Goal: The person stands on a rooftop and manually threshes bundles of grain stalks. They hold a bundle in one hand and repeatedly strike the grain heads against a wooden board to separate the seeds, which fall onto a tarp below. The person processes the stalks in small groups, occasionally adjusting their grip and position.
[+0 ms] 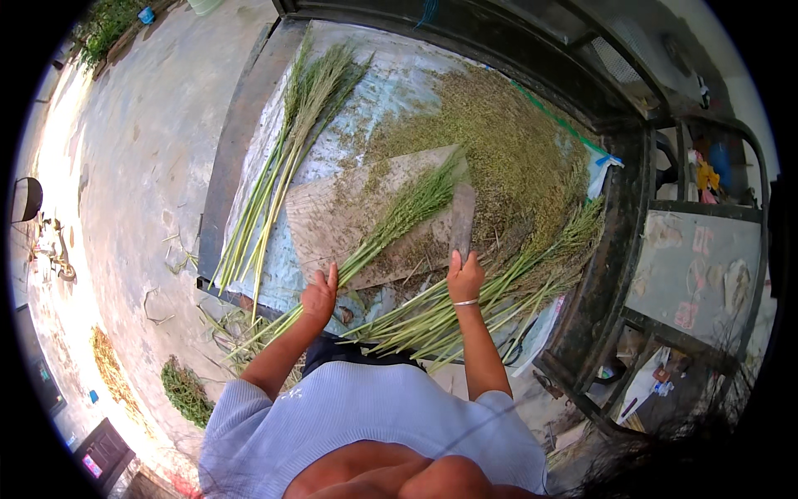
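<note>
My left hand (320,295) grips a bunch of green stalks (391,224) with seed heads, laid slantwise across a worn wooden board (328,220). My right hand (465,277) holds the handle of a flat cleaver-like blade (462,220), which stands on the board's right side next to the seed heads. A wide heap of loose green-brown seeds (499,141) lies beyond the board on a pale plastic sheet (391,83). A wrist bangle shows on my right arm.
A bundle of long stalks (283,158) lies at the left of the sheet, another bundle (499,291) at the right under my right arm. The sheet covers a dark metal cart bed (229,158). Concrete ground (141,166) with scattered plant scraps lies left.
</note>
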### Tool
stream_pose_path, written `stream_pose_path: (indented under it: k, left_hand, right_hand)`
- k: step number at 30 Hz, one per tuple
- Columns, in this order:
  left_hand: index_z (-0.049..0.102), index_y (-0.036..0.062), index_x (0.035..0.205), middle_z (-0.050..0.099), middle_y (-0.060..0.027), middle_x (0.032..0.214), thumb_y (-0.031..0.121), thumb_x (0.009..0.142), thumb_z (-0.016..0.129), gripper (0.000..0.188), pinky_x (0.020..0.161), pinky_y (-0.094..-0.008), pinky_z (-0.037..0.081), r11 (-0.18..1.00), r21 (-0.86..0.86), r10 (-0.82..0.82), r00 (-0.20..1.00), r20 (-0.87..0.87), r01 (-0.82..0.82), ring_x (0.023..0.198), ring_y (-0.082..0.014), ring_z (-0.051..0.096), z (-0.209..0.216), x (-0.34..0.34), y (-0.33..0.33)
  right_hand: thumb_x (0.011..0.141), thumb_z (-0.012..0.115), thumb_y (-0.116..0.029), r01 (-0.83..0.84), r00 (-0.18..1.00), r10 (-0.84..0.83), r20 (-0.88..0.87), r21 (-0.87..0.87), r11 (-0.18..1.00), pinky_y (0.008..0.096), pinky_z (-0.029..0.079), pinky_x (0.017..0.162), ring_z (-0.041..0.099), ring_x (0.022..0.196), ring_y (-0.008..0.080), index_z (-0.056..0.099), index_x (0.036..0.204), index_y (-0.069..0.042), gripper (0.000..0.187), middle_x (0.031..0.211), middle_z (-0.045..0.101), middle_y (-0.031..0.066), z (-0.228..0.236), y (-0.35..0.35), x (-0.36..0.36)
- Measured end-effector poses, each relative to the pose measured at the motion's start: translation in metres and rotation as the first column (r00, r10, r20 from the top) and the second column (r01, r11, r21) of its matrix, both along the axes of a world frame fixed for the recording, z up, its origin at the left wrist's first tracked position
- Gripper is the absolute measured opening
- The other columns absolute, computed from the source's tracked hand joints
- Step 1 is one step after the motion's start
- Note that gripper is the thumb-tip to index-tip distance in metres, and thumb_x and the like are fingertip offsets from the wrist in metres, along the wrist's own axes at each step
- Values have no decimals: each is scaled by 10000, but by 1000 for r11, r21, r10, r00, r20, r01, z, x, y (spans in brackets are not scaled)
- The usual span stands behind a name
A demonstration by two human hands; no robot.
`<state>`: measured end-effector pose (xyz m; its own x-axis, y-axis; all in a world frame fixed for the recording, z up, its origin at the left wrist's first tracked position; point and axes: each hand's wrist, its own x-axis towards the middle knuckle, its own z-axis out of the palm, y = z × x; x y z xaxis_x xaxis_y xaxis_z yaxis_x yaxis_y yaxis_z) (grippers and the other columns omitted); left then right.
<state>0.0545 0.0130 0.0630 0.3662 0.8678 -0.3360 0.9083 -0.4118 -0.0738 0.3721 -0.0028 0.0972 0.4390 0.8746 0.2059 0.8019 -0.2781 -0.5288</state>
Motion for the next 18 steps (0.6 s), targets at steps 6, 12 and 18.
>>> stream_pose_path:
  k: [6,12,18]
  left_hand:
    - [428,69,1173,558,-147,738,118,801,479,378,414,-399,458,987,-159,30,1000,-2,-30,541,-301,594,-32,-7,-4]
    - [423,63,851,587,-189,660,241,777,561,237,514,-485,455,934,-337,218,934,282,-117,604,-375,584,-43,-23,15]
    - [481,64,824,594,-180,688,411,724,637,394,559,-461,456,896,-359,346,917,198,-260,643,-366,584,-31,-17,16]
  right_hand:
    - [850,545,-317,-669,676,730,101,-331,666,420,417,474,532,490,303,442,731,-75,289,556,524,120,-55,-2,-44]
    - [886,491,-321,0,954,133,270,-442,897,378,416,379,516,406,292,466,769,-45,301,489,513,133,-79,78,89]
    - [860,542,-299,-236,922,306,238,-280,931,396,406,383,502,404,290,458,752,-63,273,464,487,106,-38,45,35]
